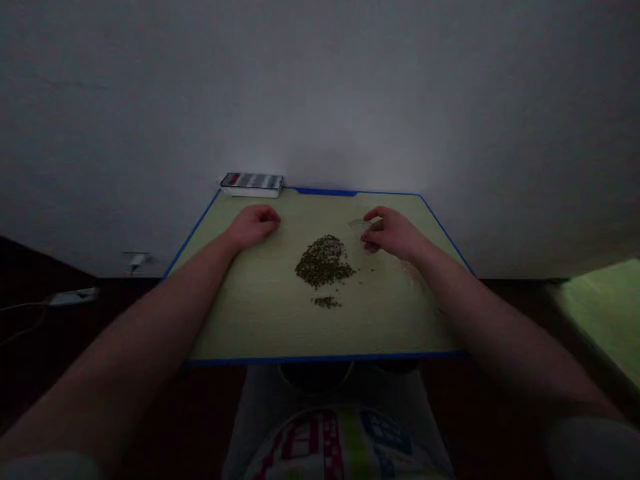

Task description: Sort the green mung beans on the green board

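A pile of small dark-green grains [324, 261] lies in the middle of a pale board with a blue edge [260, 313]. A smaller heap of grains [327, 303] sits just in front of it. My left hand [254, 225] rests on the board to the left of the pile, fingers curled under, with nothing seen in it. My right hand [393, 233] is to the right of the pile, fingers closed on a small clear cup-like thing [359, 228] held near the board.
A flat box with a striped top [253, 183] sits at the board's far left corner against a white wall. A plug and cable [75, 295] lie on the dark floor at left. A green surface [607, 313] shows at right.
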`<state>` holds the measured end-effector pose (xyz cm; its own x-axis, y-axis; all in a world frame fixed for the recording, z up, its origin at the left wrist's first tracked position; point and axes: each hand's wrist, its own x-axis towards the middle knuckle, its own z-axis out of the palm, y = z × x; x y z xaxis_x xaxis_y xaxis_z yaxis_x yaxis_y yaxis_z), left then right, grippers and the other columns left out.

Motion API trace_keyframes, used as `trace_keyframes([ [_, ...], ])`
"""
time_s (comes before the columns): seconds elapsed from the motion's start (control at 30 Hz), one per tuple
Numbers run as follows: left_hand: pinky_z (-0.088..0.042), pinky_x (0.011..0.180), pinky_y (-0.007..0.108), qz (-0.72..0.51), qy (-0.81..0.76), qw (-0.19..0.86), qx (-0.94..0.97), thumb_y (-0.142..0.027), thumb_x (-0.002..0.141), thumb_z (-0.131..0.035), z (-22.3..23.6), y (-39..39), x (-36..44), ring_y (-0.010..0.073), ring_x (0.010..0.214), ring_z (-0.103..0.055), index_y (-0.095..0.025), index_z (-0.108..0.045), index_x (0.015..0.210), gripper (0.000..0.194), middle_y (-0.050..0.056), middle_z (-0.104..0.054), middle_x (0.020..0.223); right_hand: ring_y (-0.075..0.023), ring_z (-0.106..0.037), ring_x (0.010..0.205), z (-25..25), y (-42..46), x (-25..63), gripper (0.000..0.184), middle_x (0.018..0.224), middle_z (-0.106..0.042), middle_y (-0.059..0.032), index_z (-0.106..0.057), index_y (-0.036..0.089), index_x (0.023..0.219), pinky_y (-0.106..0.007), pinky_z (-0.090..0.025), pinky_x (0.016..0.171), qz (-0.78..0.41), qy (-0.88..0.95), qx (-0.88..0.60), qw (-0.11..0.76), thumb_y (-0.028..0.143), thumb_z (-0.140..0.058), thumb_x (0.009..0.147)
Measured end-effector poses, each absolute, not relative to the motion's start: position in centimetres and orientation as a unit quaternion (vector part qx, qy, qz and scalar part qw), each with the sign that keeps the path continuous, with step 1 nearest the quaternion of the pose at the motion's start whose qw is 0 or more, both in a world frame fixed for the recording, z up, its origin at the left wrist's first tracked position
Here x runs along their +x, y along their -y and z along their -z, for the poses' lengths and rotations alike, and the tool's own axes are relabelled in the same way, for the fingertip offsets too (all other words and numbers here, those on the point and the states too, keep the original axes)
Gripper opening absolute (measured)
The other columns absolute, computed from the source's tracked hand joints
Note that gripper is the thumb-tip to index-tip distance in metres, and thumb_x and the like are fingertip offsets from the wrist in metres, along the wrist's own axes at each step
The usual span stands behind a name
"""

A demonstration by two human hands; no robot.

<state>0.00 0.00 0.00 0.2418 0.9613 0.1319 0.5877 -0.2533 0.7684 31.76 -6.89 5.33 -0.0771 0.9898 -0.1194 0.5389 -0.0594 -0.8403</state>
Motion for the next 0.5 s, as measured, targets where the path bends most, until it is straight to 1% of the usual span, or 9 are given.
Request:
trace_keyframes([
  [0.13,-0.036,0.055,0.025,-0.314,-0.529,0.309,0.725,-0.031,0.060,-0.059,0.3,-0.4,-0.3,0.0125,0.058,-0.047,-0.015,-0.064,0.079,0.025,0.000,-0.054,0.063,-0.0168,-0.065,0.053,-5.0,8.8,34.6,0.037,0.061,-0.067,0.0017,-0.049,0.021,0.103,-0.026,-0.052,0.051,-0.394,0.628,-0.617,0.265,0.002,-0.061,0.074],
  [0.23,-0.036,0.055,0.025,-0.321,-0.521,0.314,0.726,-0.031,0.061,-0.060,0.5,-0.5,-0.4,0.0123,0.057,-0.047,-0.015,-0.064,0.079,0.025,0.000,-0.054,0.062,-0.0163,-0.065,0.051,-4.2,9.9,35.6,0.043,0.062,-0.067,0.0019,-0.050,0.021,0.112,-0.026,-0.051,0.051,-0.383,0.640,-0.621,0.239,0.003,-0.058,0.074],
  [0.37,-0.036,0.055,0.025,-0.317,-0.525,0.312,0.726,-0.031,0.062,-0.060,0.4,-0.4,-0.3,0.0120,0.057,-0.047,-0.015,-0.064,0.080,0.024,-0.001,-0.054,0.061,-0.0161,-0.064,0.050,-3.1,10.6,35.7,0.041,0.062,-0.067,0.0011,-0.053,0.017,0.115,-0.027,-0.049,0.053,-0.320,0.664,-0.640,0.218,0.007,-0.057,0.075],
  [0.5,-0.036,0.055,0.025,-0.316,-0.526,0.304,0.729,-0.030,0.062,-0.059,0.4,-0.4,-0.4,0.0121,0.057,-0.047,-0.015,-0.064,0.080,0.024,-0.001,-0.054,0.062,-0.0161,-0.065,0.054,-2.6,10.4,34.9,0.040,0.064,-0.068,-0.0001,-0.055,0.016,0.116,-0.028,-0.049,0.058,-0.264,0.690,-0.643,0.201,0.010,-0.057,0.076],
])
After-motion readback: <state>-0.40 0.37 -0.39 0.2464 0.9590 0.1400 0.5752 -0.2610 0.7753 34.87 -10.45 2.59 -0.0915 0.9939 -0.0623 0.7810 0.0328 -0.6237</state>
